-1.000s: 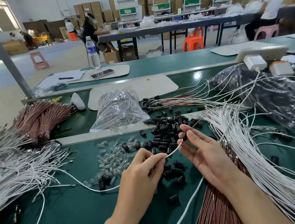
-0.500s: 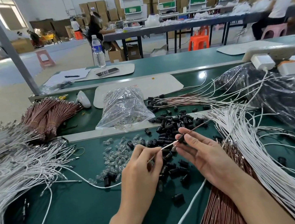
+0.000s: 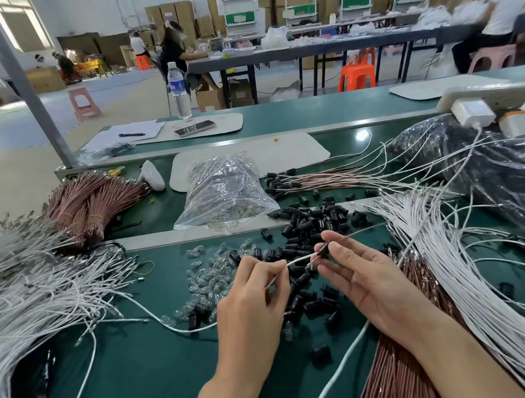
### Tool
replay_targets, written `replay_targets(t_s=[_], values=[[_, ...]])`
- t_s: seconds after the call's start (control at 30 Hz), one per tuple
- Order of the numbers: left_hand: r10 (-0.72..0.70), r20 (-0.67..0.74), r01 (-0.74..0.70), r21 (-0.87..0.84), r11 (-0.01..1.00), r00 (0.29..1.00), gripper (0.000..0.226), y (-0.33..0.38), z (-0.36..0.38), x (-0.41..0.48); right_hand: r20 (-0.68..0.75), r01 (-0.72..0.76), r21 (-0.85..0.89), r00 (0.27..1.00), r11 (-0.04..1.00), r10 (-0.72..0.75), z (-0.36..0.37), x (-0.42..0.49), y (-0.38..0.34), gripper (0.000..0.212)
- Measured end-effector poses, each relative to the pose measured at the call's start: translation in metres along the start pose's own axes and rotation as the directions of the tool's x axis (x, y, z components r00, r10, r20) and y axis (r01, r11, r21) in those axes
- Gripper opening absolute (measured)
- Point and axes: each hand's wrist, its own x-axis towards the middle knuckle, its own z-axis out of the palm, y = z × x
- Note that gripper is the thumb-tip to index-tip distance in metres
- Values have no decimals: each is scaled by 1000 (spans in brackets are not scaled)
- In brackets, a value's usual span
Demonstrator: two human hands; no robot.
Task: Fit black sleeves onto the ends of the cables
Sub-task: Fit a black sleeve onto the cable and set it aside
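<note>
Head view puts the work at an early stage, judging by the stock on the worktop point(image 3: 138, 378). On the far side of the pile of loose black sleeves point(image 3: 311, 222), a small fan of finished cables point(image 3: 319, 180) lies with dark sleeves already on the ends. Against that, a big heap of white cables point(image 3: 25, 299) well to the left of the pile shows bare metal tips. Another white bundle point(image 3: 450, 273) sweeps past the pile's right side, and the pile itself holds many unused sleeves. Most of the task therefore appears left to do.

One fitting is under way just above the pile's near edge. The left hand point(image 3: 250, 312) pinches a white cable point(image 3: 300, 260) between thumb and forefinger close to its end, with the other fingers curled. The right hand point(image 3: 370, 281), palm up and mostly relaxed, pinches a single black sleeve point(image 3: 323, 253) between thumb and forefinger. The cable's tip meets the sleeve's left mouth; whether it has gone in, and how far, cannot be told. A thin grey strand point(image 3: 360, 231) runs from the sleeve toward the pile's right edge, and it is unclear whether it belongs to the same cable. The two hands are near each other but not touching, joined only by the short span of cable between them.
</note>
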Motion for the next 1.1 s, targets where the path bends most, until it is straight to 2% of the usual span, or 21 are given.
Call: replay_targets(t_s=[0.17, 0.37, 0.67, 1.1], values=[[32, -7, -32, 1, 1000, 999, 14, 0, 0, 0, -16, -9, 6, 1000, 1000, 9, 2, -1, 1, 26], [33, 29, -32, -22, 999, 999, 25, 0, 0, 1, -14, 3, 14, 1000, 1000, -3, 3, -1, -3, 25], [4, 55, -2, -27, 1000, 998, 22, -1, 1, 1, 52, -1, -20, 999, 1000, 2, 0, -4, -7, 23], [104, 118, -99, -48, 994, 988, 18, -3, 1, 2, 60, 19, -48, 998, 999, -16, -1, -4, -10, 25]])
